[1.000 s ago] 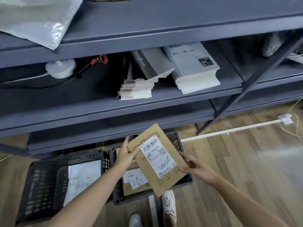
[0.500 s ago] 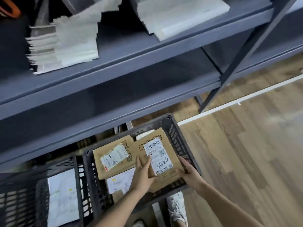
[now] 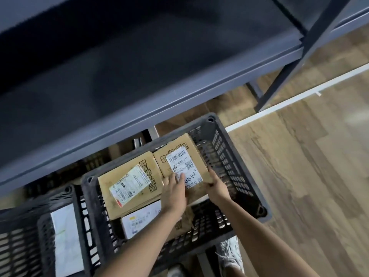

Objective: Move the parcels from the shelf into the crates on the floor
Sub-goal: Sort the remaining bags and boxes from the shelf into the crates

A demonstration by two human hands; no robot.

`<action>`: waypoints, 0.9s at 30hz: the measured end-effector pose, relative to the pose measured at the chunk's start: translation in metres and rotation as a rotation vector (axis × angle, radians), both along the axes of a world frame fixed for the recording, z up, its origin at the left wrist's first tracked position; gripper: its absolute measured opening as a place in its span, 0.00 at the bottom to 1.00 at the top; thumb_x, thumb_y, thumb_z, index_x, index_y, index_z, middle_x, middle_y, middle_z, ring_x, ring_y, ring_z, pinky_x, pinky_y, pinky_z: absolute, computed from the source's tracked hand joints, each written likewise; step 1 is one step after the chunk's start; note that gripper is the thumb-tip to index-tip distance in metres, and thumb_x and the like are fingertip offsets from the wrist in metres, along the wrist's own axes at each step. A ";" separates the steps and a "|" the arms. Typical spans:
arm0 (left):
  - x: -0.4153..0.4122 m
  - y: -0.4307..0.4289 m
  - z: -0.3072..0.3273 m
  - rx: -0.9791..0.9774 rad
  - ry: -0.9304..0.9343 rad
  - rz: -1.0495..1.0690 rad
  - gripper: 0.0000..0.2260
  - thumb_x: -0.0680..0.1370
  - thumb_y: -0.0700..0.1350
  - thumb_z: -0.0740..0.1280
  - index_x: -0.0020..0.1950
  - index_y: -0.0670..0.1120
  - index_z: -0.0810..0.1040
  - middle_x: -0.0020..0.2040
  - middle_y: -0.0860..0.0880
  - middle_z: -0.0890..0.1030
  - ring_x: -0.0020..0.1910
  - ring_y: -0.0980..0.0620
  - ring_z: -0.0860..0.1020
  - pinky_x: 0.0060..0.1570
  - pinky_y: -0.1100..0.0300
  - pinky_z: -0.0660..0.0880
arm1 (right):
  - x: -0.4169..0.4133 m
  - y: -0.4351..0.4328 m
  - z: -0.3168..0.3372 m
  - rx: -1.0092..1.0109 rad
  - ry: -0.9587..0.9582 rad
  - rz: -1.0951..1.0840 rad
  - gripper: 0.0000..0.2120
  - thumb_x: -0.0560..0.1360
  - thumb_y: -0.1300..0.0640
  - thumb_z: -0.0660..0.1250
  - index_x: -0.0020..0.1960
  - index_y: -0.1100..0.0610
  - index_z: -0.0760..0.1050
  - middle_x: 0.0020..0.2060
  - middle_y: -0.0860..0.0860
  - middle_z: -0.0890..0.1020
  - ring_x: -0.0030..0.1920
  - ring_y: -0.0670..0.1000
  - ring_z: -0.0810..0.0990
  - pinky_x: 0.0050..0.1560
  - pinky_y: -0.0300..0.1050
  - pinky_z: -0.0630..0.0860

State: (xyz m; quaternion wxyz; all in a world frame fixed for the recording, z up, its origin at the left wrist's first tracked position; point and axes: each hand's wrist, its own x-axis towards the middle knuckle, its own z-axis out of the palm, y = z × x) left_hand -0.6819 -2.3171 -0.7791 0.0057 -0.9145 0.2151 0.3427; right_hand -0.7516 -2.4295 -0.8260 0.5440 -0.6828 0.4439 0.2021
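Cardboard parcel [image 3: 196, 150], flat w/ white label [image 3: 179, 162], was in the far corner of the black lattice crate [image 3: 239, 166], beside another brown box [image 3: 143, 168]. My left hand [image 3: 174, 189] lay flat on top, right hand [image 3: 217, 186] gripped its edge.

2 crates [image 3: 225, 162] [image 3: 30, 204] on wooden floor [image 3: 299, 176]

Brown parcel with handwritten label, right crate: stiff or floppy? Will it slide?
Probably stiff: the brown parcel shows straight cardboard edges between the left hand and right hand. Flat faces, unlikely to roll. Smooth cardboard might slide against the neighbouring parcel.
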 end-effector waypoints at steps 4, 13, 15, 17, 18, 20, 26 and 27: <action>0.012 0.004 -0.010 0.093 -0.102 -0.138 0.35 0.76 0.43 0.68 0.76 0.49 0.51 0.78 0.44 0.52 0.76 0.44 0.51 0.75 0.47 0.47 | -0.004 -0.001 0.000 -0.216 0.063 0.322 0.36 0.78 0.62 0.57 0.77 0.44 0.41 0.66 0.56 0.73 0.63 0.57 0.74 0.54 0.48 0.73; 0.028 0.014 -0.020 0.273 -0.173 -0.388 0.39 0.77 0.37 0.64 0.77 0.43 0.39 0.77 0.36 0.42 0.77 0.40 0.44 0.70 0.45 0.31 | 0.009 0.007 -0.010 -0.504 -0.127 0.902 0.34 0.78 0.65 0.60 0.77 0.48 0.47 0.73 0.44 0.34 0.72 0.49 0.31 0.75 0.46 0.48; 0.032 0.015 -0.020 0.300 -0.176 -0.453 0.40 0.77 0.41 0.65 0.77 0.43 0.38 0.77 0.36 0.43 0.77 0.39 0.44 0.72 0.43 0.32 | 0.012 0.007 -0.009 -0.549 -0.098 0.909 0.33 0.79 0.63 0.60 0.77 0.48 0.48 0.76 0.46 0.39 0.76 0.49 0.36 0.74 0.44 0.48; 0.036 0.013 -0.020 0.295 -0.160 -0.479 0.40 0.77 0.46 0.66 0.77 0.42 0.41 0.77 0.35 0.46 0.76 0.37 0.46 0.73 0.44 0.34 | 0.015 0.007 -0.007 -0.554 -0.086 0.911 0.31 0.79 0.61 0.60 0.77 0.48 0.50 0.77 0.46 0.42 0.77 0.49 0.39 0.74 0.43 0.51; 0.038 0.012 -0.020 0.284 -0.154 -0.481 0.39 0.77 0.45 0.66 0.77 0.42 0.42 0.76 0.35 0.47 0.76 0.37 0.47 0.72 0.45 0.34 | 0.016 0.007 -0.005 -0.539 -0.074 0.903 0.31 0.80 0.60 0.60 0.77 0.47 0.50 0.77 0.46 0.42 0.77 0.49 0.40 0.74 0.43 0.52; 0.042 0.012 -0.020 0.268 -0.130 -0.472 0.38 0.76 0.43 0.67 0.77 0.43 0.44 0.77 0.35 0.49 0.76 0.37 0.48 0.71 0.48 0.34 | 0.018 0.007 0.000 -0.510 -0.053 0.894 0.30 0.80 0.59 0.60 0.77 0.46 0.51 0.77 0.44 0.42 0.77 0.48 0.40 0.73 0.44 0.55; 0.056 0.018 -0.003 0.119 -0.013 -0.377 0.36 0.76 0.50 0.67 0.77 0.46 0.50 0.77 0.44 0.54 0.76 0.45 0.53 0.76 0.49 0.43 | 0.028 0.007 0.029 -0.497 -0.001 0.875 0.30 0.80 0.58 0.59 0.77 0.51 0.49 0.77 0.50 0.45 0.77 0.51 0.43 0.73 0.48 0.58; 0.057 0.018 0.003 0.071 -0.014 -0.335 0.35 0.76 0.49 0.67 0.77 0.46 0.53 0.77 0.45 0.57 0.76 0.45 0.56 0.76 0.49 0.48 | 0.028 0.008 0.035 -0.527 0.003 0.845 0.29 0.81 0.59 0.57 0.77 0.52 0.48 0.77 0.51 0.46 0.77 0.51 0.44 0.74 0.47 0.56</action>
